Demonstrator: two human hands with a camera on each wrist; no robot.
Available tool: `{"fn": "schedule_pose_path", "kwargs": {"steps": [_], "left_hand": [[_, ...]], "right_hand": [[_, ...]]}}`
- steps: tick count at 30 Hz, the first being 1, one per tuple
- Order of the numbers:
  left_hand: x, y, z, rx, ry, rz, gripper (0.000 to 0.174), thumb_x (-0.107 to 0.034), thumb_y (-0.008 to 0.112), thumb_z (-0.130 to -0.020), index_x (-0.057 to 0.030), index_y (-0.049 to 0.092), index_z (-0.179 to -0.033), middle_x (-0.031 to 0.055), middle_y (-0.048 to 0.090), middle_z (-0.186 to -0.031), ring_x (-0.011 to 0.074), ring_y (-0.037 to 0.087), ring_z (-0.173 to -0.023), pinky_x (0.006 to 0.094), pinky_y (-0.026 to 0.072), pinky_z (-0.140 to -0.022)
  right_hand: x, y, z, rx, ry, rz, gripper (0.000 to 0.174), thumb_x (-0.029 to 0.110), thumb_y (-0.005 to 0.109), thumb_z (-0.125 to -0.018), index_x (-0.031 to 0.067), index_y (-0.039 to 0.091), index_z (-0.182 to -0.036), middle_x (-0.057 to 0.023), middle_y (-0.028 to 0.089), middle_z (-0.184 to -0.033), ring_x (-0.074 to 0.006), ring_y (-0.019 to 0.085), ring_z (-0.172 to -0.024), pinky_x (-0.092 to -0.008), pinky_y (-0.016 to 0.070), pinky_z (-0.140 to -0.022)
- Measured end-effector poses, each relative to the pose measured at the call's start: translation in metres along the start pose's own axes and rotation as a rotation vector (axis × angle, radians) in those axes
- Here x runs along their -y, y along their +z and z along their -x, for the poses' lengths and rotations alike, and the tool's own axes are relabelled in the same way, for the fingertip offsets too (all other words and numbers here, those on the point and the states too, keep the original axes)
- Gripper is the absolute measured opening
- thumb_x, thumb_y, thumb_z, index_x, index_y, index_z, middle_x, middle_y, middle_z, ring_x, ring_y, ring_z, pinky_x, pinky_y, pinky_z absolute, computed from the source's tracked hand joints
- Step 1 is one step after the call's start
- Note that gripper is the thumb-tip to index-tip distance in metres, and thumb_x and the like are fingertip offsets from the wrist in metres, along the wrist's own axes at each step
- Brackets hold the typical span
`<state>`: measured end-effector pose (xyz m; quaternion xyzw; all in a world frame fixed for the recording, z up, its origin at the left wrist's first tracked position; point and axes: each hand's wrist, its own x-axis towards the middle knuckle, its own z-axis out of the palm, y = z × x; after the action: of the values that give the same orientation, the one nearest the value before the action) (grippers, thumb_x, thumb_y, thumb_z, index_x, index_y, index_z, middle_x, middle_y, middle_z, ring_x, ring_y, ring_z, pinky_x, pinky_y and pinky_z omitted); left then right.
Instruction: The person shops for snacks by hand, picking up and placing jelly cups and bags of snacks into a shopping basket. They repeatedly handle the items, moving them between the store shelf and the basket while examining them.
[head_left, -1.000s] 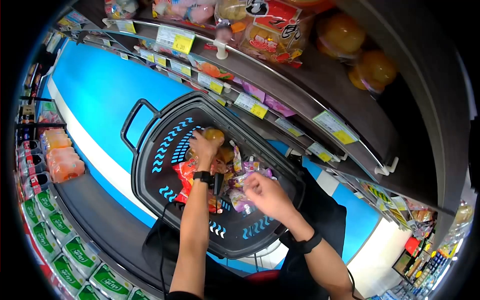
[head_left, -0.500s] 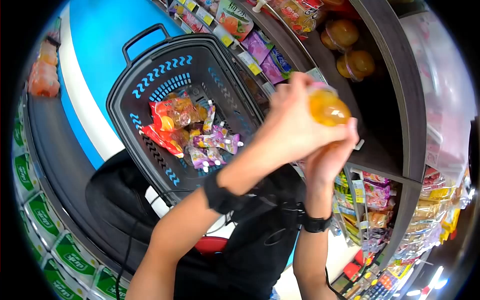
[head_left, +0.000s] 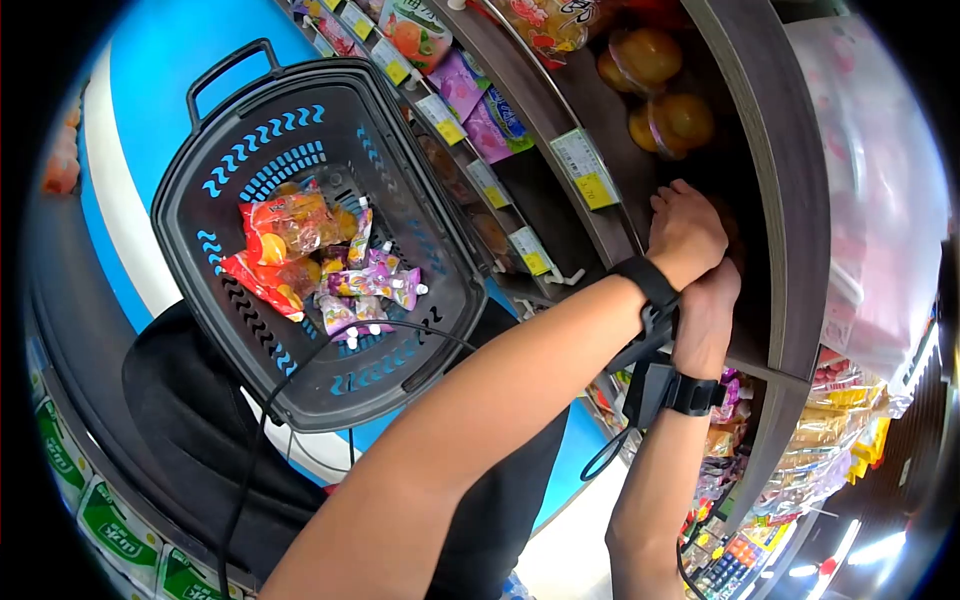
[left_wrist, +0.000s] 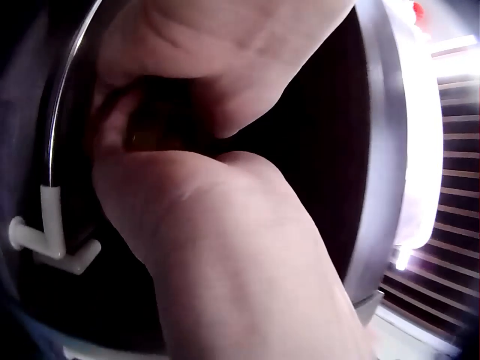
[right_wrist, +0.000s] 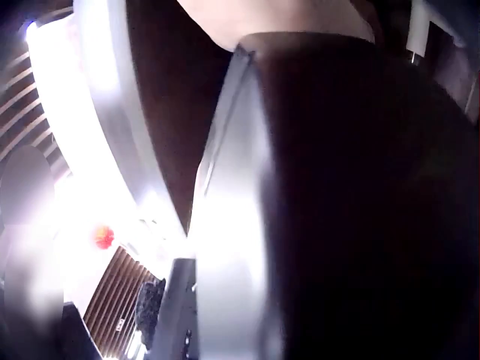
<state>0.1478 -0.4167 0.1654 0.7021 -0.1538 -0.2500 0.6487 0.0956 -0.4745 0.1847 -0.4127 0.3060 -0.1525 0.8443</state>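
Note:
Both hands reach into a dark shelf (head_left: 735,80), close together. The left hand (head_left: 690,235) lies uppermost, its fingers bent downward, and the right hand (head_left: 715,290) meets it from below, its fingers mostly hidden. Between the hands in the left wrist view shows a dim amber fruit jelly cup (left_wrist: 154,139), largely covered by them. More round jelly cups (head_left: 645,58) sit behind on the same shelf, banded in pairs. In the right wrist view, a black strap and device fill much of the picture and hide the hand's work.
A dark shopping basket (head_left: 340,412) stands left, holding red bags (head_left: 270,230) and purple spouted pouches (head_left: 350,283). A metal rail (left_wrist: 56,112) edges the shelf. Price tags (head_left: 583,168) line its front, and an upright panel (head_left: 795,200) bounds its right side. A cable (head_left: 250,460) crosses the lap.
The left hand lifted a jelly cup out of the basket, then both hands held it before the shelf. Now they are inside the shelf, and the view has swung right.

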Motion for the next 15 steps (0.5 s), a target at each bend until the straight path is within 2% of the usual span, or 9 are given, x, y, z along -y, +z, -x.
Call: {"fn": "schedule_pose_path", "kwargs": {"steps": [2,3,4,6,8,10,11,14,15], "left_hand": [[0.018,0.03,-0.035,0.091,0.163,-0.231,0.05,-0.031,0.057,-0.083,0.0077,0.057,-0.116,0.033,0.051,-0.121,0.047,0.049,-0.114,0.0484,0.0414,-0.098],[0.02,0.056,-0.052,-0.026,0.074,-0.398,0.041,-0.035,0.052,-0.086,-0.0074,0.068,-0.112,0.0297,0.055,-0.124,0.0467,0.048,-0.117,0.0501,0.0413,-0.097],[0.023,0.056,-0.061,0.008,0.126,-0.369,0.04,-0.035,0.052,-0.086,-0.0097,0.068,-0.112,0.0283,0.056,-0.123,0.0453,0.05,-0.117,0.049,0.0423,-0.096],[0.019,0.044,-0.065,0.077,0.233,-0.305,0.038,-0.035,0.052,-0.086,-0.0143,0.068,-0.113,0.0256,0.06,-0.121,0.0425,0.053,-0.116,0.0468,0.0442,-0.094],[0.03,0.025,-0.062,0.16,0.328,-0.072,0.039,-0.035,0.052,-0.086,-0.0123,0.067,-0.114,0.022,0.063,-0.114,0.0382,0.059,-0.107,0.0415,0.0476,-0.09],[0.046,0.022,-0.067,0.166,0.307,0.135,0.04,-0.035,0.052,-0.086,-0.0096,0.066,-0.114,0.0226,0.065,-0.109,0.038,0.061,-0.102,0.039,0.0489,-0.089],[0.05,0.019,-0.059,0.12,0.342,0.119,0.034,-0.027,0.052,-0.085,-0.0066,0.068,-0.107,0.0231,0.065,-0.108,0.0389,0.061,-0.101,0.0406,0.0495,-0.087],[0.055,0.029,-0.063,0.229,0.206,-0.019,0.027,-0.017,0.054,-0.081,-0.005,0.07,-0.098,0.0231,0.066,-0.104,0.0399,0.062,-0.097,0.0416,0.0503,-0.084],[0.054,0.027,-0.063,0.239,0.234,-0.026,0.025,-0.015,0.054,-0.079,-0.0056,0.071,-0.096,0.023,0.066,-0.102,0.0398,0.062,-0.097,0.0418,0.0504,-0.083]], "right_hand": [[0.017,-0.037,-0.027,0.296,0.174,-0.127,0.06,0.041,0.031,-0.097,-0.0051,0.044,-0.133,-0.0232,0.051,-0.133,-0.0383,0.049,-0.123,-0.0495,0.0396,-0.105],[0.018,-0.037,-0.034,0.274,0.161,-0.098,0.059,0.041,0.032,-0.097,-0.0047,0.045,-0.133,-0.0231,0.051,-0.133,-0.038,0.049,-0.122,-0.0494,0.0397,-0.105],[0.02,-0.039,-0.042,0.25,0.148,-0.069,0.059,0.041,0.032,-0.097,-0.0044,0.046,-0.132,-0.0231,0.051,-0.133,-0.0377,0.05,-0.122,-0.0492,0.0399,-0.105],[0.027,-0.028,-0.055,-0.144,-0.082,0.19,0.058,0.04,0.033,-0.096,-0.0031,0.048,-0.131,-0.0228,0.052,-0.132,-0.0368,0.051,-0.121,-0.0486,0.04,-0.105],[0.034,-0.047,-0.068,-0.179,-0.288,0.526,0.046,0.028,0.046,-0.093,0.0003,0.05,-0.13,-0.0184,0.055,-0.129,-0.0303,0.054,-0.118,-0.0434,0.0415,-0.103],[0.037,-0.052,-0.057,0.026,-0.563,1.192,0.043,0.011,0.059,-0.086,0.0011,0.053,-0.128,-0.0134,0.059,-0.125,-0.0241,0.056,-0.115,-0.0356,0.0426,-0.099],[0.033,-0.038,-0.039,0.1,-0.774,1.52,0.044,0.004,0.066,-0.082,0.0021,0.055,-0.125,-0.0108,0.061,-0.122,-0.0211,0.057,-0.113,-0.0321,0.0437,-0.096],[0.047,-0.026,-0.058,0.176,-0.641,1.691,0.044,0.021,0.069,-0.085,0.0031,0.056,-0.124,-0.014,0.064,-0.115,-0.029,0.061,-0.104,-0.0344,0.0448,-0.095],[0.049,-0.026,-0.063,0.138,-0.646,1.717,0.042,0.023,0.068,-0.086,0.0033,0.058,-0.122,-0.0147,0.064,-0.114,-0.0293,0.061,-0.104,-0.0347,0.0452,-0.095]]}}
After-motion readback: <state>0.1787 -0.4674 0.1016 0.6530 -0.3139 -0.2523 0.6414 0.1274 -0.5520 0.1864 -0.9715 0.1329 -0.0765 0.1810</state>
